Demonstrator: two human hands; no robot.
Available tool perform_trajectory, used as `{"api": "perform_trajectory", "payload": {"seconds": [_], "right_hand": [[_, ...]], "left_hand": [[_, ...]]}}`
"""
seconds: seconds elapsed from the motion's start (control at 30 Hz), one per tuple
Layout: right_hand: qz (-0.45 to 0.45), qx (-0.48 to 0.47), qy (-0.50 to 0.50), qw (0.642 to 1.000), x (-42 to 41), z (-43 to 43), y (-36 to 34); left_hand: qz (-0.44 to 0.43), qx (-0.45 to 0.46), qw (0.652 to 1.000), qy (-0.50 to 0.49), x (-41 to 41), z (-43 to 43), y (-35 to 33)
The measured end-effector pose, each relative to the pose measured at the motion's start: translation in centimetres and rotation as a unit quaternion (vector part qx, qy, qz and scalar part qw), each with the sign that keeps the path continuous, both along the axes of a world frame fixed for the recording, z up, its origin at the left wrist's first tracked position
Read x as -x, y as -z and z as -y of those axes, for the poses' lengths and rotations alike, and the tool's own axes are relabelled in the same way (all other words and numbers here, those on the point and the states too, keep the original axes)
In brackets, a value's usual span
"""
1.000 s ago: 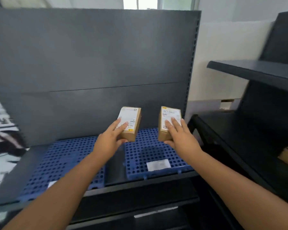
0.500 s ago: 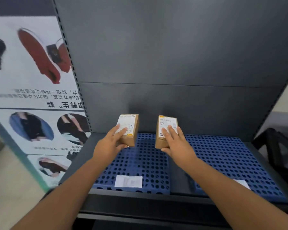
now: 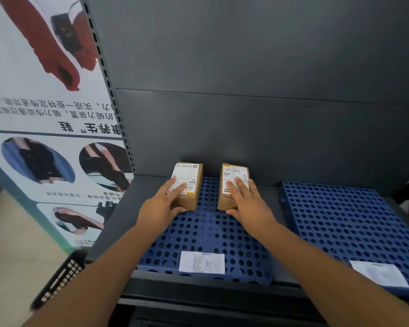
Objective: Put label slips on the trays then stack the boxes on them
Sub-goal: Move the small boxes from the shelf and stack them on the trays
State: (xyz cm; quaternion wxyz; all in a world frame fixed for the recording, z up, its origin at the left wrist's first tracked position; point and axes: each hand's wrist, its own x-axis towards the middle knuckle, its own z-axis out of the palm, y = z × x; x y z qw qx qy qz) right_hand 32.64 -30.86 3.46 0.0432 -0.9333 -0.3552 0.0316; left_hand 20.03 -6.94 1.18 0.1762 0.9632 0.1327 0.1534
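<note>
Compared with half a second ago, both cardboard parcels are lower and rest side by side at the back of the left blue tray (image 3: 206,237), centre frame. The left hand (image 3: 161,206) grips the left box (image 3: 190,185), fingers flat across its top and thumb at its near end. The right hand (image 3: 250,206) holds the right box (image 3: 230,185) the same way. A label slip (image 3: 201,262) lies at the tray's front edge.

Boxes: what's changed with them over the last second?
The left hand and right hand lowered the left box and right box from mid-air to the back of the left tray, resting or nearly so. Neither grip let go. The left slip and right slip stay at the front edges.
</note>
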Motion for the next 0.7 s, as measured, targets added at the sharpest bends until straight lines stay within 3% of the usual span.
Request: {"api": "perform_trajectory", "payload": {"seconds": [0.7], "right_hand": [[-0.027,-0.107,0.013,0.994,1.3,1.9,-1.3]], "left_hand": [[-0.018,-0.023,0.999,-0.039,1.1,-0.6,-1.7]]}}
